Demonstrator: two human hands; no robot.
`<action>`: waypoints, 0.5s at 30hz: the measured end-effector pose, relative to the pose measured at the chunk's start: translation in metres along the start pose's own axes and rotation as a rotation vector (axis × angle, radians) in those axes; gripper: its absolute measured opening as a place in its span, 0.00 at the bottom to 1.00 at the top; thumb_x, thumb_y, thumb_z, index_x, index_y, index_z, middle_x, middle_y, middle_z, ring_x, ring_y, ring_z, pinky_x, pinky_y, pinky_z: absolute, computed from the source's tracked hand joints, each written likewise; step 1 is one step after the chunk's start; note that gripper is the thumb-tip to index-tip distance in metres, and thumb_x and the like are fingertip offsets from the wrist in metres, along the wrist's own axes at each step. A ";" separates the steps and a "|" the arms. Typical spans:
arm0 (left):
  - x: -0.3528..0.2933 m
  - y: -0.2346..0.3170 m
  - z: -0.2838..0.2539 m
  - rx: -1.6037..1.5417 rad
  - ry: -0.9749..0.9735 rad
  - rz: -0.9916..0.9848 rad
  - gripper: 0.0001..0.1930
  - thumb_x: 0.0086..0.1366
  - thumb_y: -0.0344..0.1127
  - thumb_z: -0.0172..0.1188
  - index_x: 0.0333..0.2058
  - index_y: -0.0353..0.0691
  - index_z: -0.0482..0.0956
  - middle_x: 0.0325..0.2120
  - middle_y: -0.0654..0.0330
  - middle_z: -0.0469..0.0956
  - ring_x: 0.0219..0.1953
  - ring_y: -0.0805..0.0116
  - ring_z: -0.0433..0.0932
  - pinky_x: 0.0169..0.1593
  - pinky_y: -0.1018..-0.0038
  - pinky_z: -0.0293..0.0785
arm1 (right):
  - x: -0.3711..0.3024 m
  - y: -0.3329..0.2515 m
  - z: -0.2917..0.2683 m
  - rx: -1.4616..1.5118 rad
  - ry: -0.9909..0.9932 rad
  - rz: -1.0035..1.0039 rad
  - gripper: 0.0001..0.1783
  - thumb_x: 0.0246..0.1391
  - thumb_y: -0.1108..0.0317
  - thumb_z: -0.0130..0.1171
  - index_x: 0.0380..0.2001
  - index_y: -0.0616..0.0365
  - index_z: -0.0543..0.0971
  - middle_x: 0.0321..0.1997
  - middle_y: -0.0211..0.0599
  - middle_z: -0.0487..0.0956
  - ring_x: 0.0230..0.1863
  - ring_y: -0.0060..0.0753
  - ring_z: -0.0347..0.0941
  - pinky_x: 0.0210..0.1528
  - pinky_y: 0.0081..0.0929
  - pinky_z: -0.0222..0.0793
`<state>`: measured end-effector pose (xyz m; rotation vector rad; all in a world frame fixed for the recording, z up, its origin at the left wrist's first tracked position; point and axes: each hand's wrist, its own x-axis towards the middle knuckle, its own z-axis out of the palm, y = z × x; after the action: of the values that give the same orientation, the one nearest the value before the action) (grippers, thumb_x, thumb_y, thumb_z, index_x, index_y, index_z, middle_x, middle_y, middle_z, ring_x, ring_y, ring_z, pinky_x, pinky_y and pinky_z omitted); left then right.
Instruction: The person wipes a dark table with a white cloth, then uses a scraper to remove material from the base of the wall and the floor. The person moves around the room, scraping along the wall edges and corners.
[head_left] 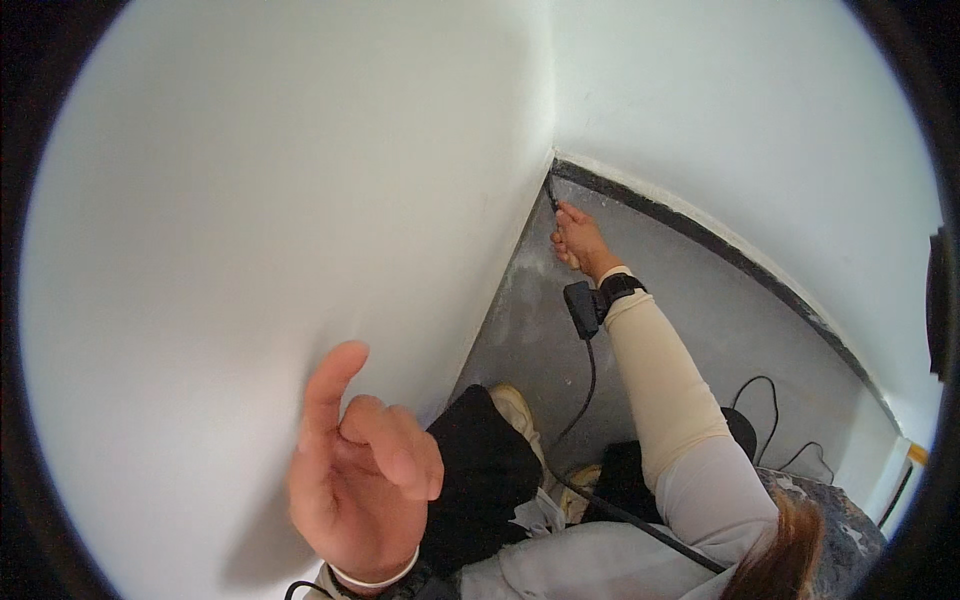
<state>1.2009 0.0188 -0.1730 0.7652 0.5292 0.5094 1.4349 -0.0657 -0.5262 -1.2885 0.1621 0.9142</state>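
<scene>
My right hand (580, 238) reaches down into the corner where the two walls meet the floor. Its fingers are closed round a thin, dark, stick-like thing (552, 192), whose far end points at the corner; its exact kind is too small to make out. Dark strip (655, 208) along the foot of the right wall begins just beyond that tip. My left hand (365, 470) is raised in front of the white left wall (230, 250), palm turned up. One digit stretches upward and the others bend loosely, with nothing visible among them.
A black box (580, 309) on a cable (588, 390) sits at my right wrist strap (622, 288). Grey floor (690, 310) spreads between the walls. My shoes (515, 410) and dark-trousered knees are below. Thin black cords (770, 400) loop at the right.
</scene>
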 end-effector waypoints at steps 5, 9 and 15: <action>0.001 0.007 -0.002 0.143 0.014 0.005 0.25 0.70 0.43 0.31 0.58 0.31 0.54 0.18 0.64 0.64 0.16 0.77 0.60 0.18 0.79 0.63 | -0.024 0.014 0.020 -0.039 -0.064 0.009 0.26 0.62 0.61 0.43 0.62 0.52 0.57 0.19 0.29 0.67 0.15 0.20 0.59 0.14 0.20 0.57; -0.002 0.008 0.003 0.108 -0.027 0.022 0.24 0.70 0.43 0.31 0.58 0.31 0.54 0.18 0.63 0.64 0.16 0.77 0.59 0.19 0.79 0.63 | -0.009 -0.007 0.010 -0.130 0.006 -0.049 0.27 0.61 0.61 0.43 0.62 0.53 0.56 0.18 0.29 0.67 0.15 0.20 0.58 0.15 0.21 0.58; 0.001 0.010 -0.001 0.165 -0.066 0.005 0.24 0.70 0.42 0.31 0.58 0.31 0.54 0.17 0.63 0.64 0.16 0.76 0.59 0.19 0.79 0.63 | -0.005 0.002 0.012 -0.082 -0.011 -0.048 0.26 0.61 0.62 0.44 0.62 0.53 0.57 0.18 0.27 0.66 0.15 0.19 0.58 0.15 0.21 0.58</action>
<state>1.1987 0.0257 -0.1661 0.9377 0.5125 0.4473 1.4257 -0.0582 -0.5210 -1.3569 0.0851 0.8942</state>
